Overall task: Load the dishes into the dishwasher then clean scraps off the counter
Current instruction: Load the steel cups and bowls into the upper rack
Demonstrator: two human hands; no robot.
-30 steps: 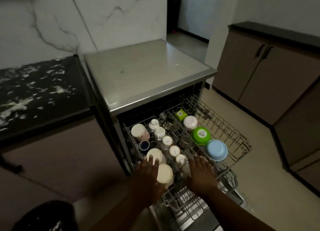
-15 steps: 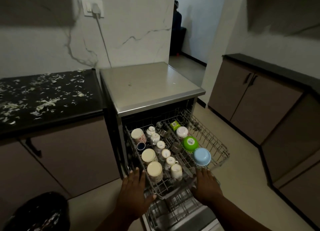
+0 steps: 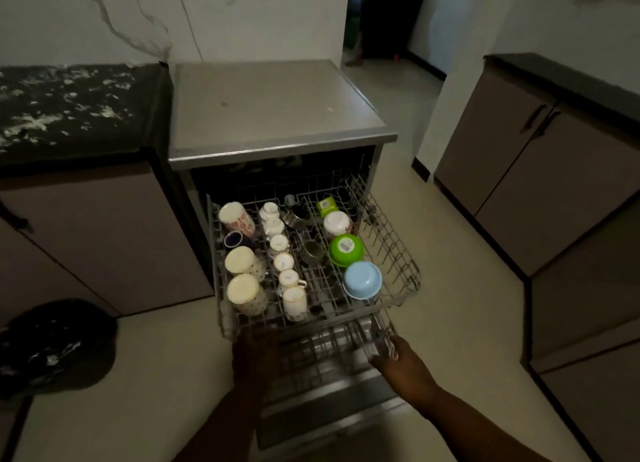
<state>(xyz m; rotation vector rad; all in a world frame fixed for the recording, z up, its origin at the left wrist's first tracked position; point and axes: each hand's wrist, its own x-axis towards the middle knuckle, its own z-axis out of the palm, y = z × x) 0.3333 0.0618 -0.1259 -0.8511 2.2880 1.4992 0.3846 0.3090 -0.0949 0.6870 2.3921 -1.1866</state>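
Both hands have dropped below the upper rack (image 3: 398, 254): left hand (image 3: 254, 354) blurred, right hand (image 3: 398, 356) open.

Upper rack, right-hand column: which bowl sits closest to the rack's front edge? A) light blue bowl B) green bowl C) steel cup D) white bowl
A: the light blue bowl lies upside down at the near end of the upper rack, with the green bowl just behind it and the white bowl farther back.
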